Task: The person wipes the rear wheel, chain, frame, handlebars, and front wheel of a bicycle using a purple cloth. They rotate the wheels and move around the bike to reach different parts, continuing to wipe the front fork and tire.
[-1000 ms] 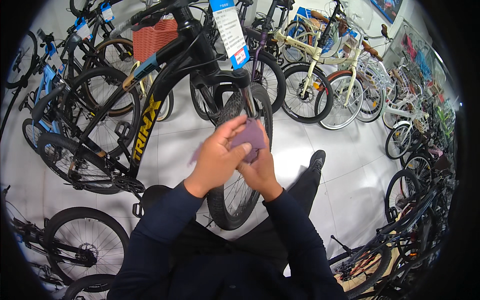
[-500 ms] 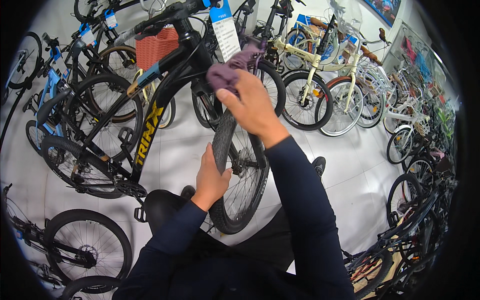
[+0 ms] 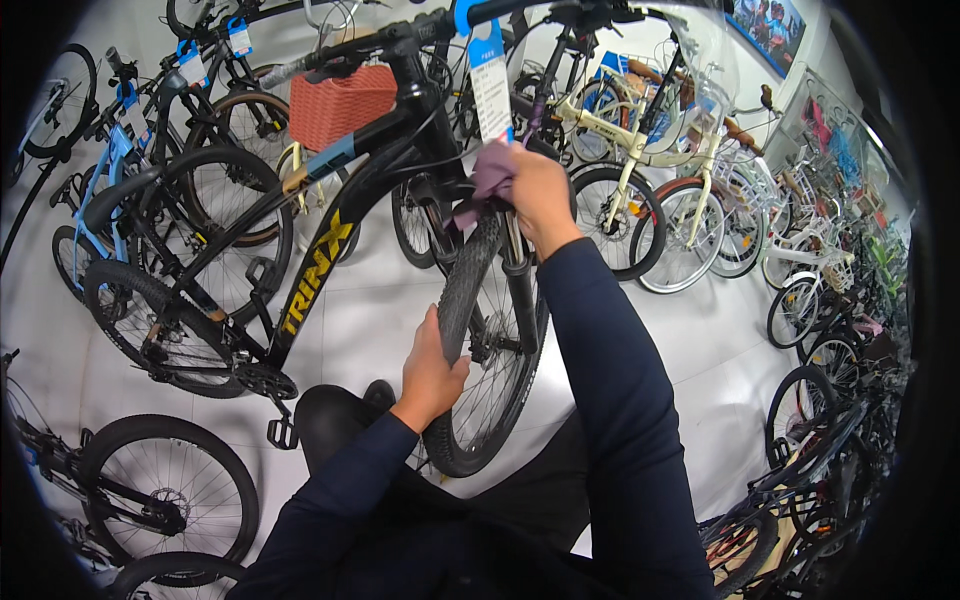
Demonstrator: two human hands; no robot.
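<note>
A black mountain bike (image 3: pixel 375 170) stands in front of me, its front wheel between my legs. My left hand (image 3: pixel 432 372) is wrapped round the side of the knobby front tyre (image 3: pixel 466 290). In my right hand (image 3: pixel 543 195) is a crumpled purple cloth (image 3: pixel 493 175), pressed near the top of the front fork (image 3: pixel 518 280), just above the tyre. Part of the cloth hangs over toward the tyre's top, and the fingertips behind it are hidden. A white and blue hang tag (image 3: pixel 490 90) dangles from the handlebar (image 3: pixel 480 14) right above the cloth.
Behind the black bike stand a red woven basket (image 3: pixel 340 105) and a light blue bike (image 3: pixel 115 185). Cream folding bikes (image 3: pixel 628 140) line the far side. More bikes crowd the right edge, and a wheel (image 3: pixel 170 500) stands at lower left. White tiles (image 3: pixel 660 345) cover the floor.
My right hand has brought the cloth down and to the right, from beside the head tube to the fork top. The bike's front has shifted slightly right. My left hand stays on the tyre.
</note>
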